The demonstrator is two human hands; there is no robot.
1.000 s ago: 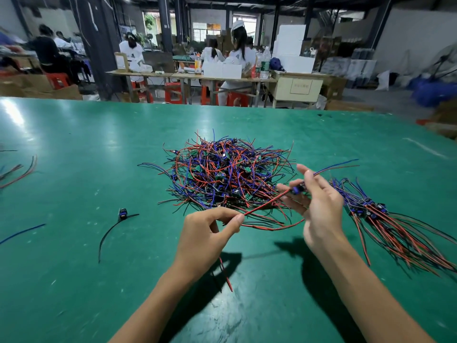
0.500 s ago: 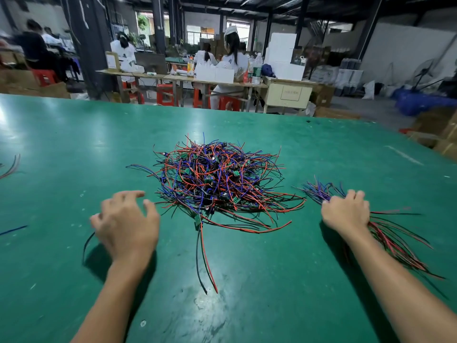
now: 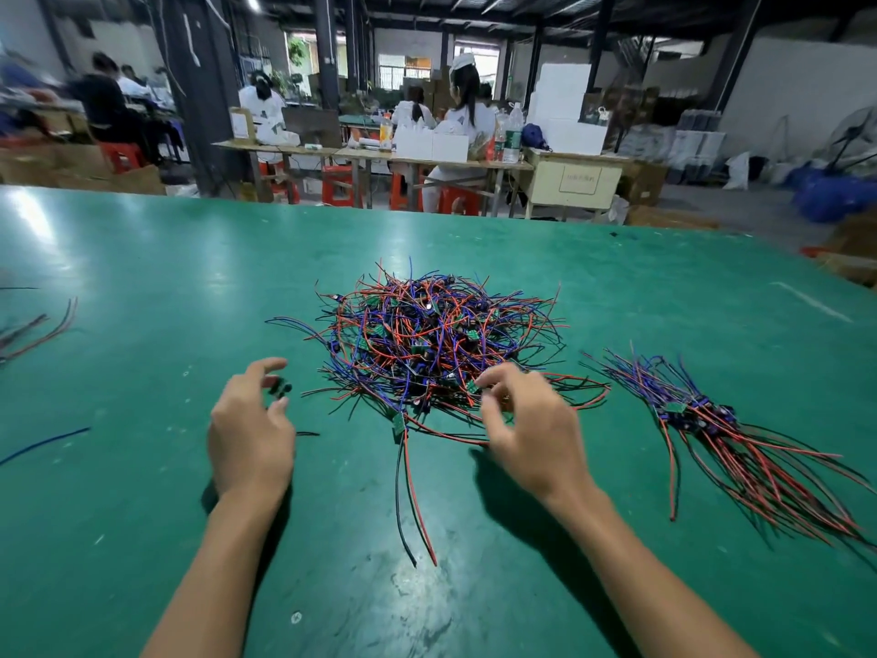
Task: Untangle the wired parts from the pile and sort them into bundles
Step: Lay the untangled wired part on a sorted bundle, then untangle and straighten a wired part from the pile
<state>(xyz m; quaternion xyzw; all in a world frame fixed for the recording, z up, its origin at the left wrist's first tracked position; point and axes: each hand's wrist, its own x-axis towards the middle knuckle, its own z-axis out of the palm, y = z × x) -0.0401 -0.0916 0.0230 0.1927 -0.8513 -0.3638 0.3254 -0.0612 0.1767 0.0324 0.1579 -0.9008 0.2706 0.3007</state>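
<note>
bundle (image 3: 740, 434): wire ends cut off right | left hand (image 3: 251, 434): hides black wire

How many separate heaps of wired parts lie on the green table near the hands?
2. The tangled pile lies in the middle, just beyond both hands; the sorted bundle lies to the right. Stray wires at the left edge may belong to another, mostly out of view.

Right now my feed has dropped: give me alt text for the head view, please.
Two bare hands reach over a green table toward a tangled pile of red, blue and black wired parts: the left hand nears a small black part, the right hand touches the pile's near edge. A sorted bundle lies to the right.
</note>
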